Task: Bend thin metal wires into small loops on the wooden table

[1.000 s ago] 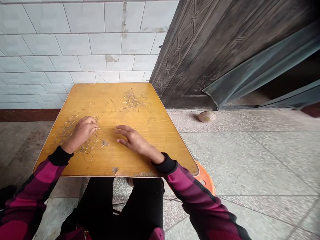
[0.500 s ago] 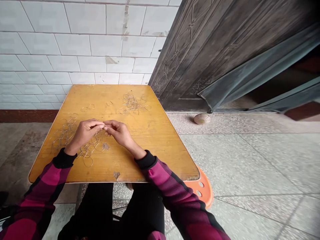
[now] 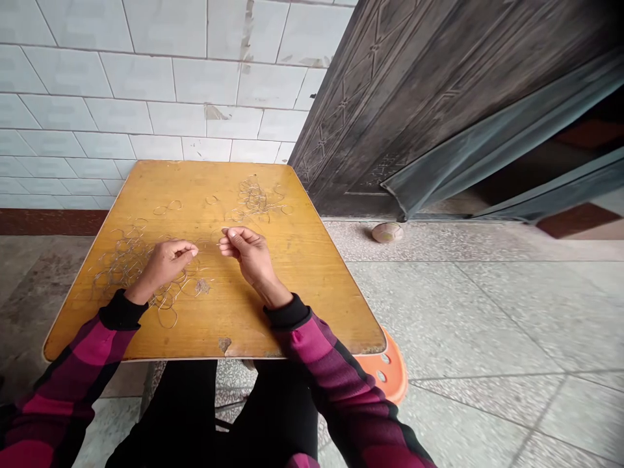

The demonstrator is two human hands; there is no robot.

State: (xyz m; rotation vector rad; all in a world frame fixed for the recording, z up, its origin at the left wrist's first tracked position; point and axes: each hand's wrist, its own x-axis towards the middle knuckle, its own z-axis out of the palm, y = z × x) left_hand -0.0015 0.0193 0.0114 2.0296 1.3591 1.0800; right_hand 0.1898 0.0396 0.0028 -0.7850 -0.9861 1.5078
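Observation:
My right hand (image 3: 248, 257) is raised over the middle of the wooden table, thumb and fingers pinching a thin wire (image 3: 217, 234), whose fine curve is faint against the wood. To its left, my left hand (image 3: 168, 260) is closed in a pinch; whatever lies between its fingertips is too small to make out. A gap separates the two hands. Around and under the left hand spreads a tangled heap of thin wire loops (image 3: 168, 316). Farther back on the right lies a second pile of bent wire pieces (image 3: 254, 198).
The yellow-brown table (image 3: 312, 305) has chipped spots near its front edge. A wire piece with two loops (image 3: 168, 207) and a small ring (image 3: 211, 200) lie toward the back. An orange stool (image 3: 394, 374) shows beside the table. A roundish object (image 3: 387, 233) sits on the floor by the dark door (image 3: 361, 130).
My hands were together at the fingertips and have come apart. The right hand moved right and turned with the wire; the left stayed almost in place. The view shifted slightly.

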